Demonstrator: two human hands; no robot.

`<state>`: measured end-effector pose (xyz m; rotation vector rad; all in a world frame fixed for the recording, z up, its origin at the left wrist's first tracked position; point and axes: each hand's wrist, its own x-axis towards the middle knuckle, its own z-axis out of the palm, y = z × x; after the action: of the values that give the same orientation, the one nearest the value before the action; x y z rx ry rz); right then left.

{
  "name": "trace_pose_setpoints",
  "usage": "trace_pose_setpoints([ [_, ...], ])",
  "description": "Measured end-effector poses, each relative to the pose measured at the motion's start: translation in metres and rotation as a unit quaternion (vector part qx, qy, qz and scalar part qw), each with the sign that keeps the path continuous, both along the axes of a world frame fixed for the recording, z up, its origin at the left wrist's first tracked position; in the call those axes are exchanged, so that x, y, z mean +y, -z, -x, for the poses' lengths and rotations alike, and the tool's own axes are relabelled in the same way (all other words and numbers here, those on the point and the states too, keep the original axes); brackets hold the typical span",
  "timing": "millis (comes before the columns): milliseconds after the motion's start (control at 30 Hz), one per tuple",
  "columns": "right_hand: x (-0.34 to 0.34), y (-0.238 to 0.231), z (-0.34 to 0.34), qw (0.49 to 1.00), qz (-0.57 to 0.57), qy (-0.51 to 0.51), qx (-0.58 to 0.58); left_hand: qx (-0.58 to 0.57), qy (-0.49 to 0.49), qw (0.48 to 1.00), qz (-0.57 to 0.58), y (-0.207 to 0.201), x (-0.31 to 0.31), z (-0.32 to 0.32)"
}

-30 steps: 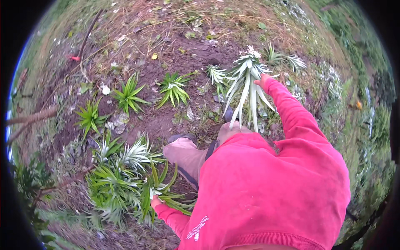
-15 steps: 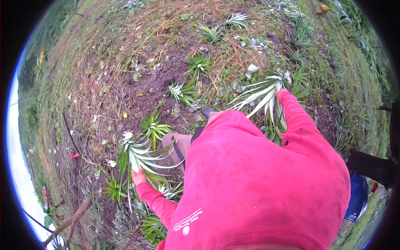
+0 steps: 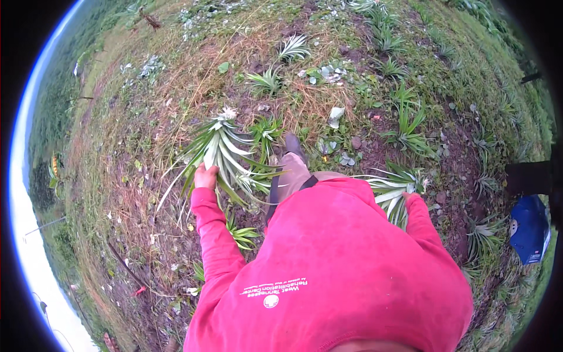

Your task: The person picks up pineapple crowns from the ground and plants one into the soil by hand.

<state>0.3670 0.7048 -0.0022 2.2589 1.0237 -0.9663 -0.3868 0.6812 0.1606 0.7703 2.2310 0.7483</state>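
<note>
My left hand [image 3: 206, 176] is closed round the leaves of a pineapple sucker [image 3: 221, 146]. Its pale, bare base points up and away from me while long green leaves spread below. On the other side, my right hand [image 3: 410, 197] grips a second pineapple sucker [image 3: 388, 189] by its leaves, low beside my body. That one's whitish base sticks out to the right, and my pink sleeve and body hide part of its leaves. Another pineapple sucker [image 3: 265, 134] lies on the soil just beyond the one at my left.
One shoe [image 3: 295, 145] stands ahead on weedy ground. Farther off are two more pineapple plants [image 3: 267, 81] [image 3: 293, 48]. A planted row [image 3: 406, 132] runs up the right. A stick [image 3: 126, 264] lies at lower left, and a blue object [image 3: 529, 229] shows at far right.
I have moved forward over the ground. My left hand has swung forward with its pineapple sucker, and my right hand has come back closer to my side with the other.
</note>
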Motion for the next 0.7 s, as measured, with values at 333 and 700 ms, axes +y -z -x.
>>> trace_pose_setpoints([
  [333,-0.023,0.123,-0.058,0.972,-0.04,0.222,0.067,-0.014,0.172,0.985,0.005,0.146,0.256,-0.003],
  [700,0.083,0.127,-0.046,0.938,-0.064,0.314,0.13,-0.018,0.199,0.98,0.014,0.158,0.436,-0.023],
])
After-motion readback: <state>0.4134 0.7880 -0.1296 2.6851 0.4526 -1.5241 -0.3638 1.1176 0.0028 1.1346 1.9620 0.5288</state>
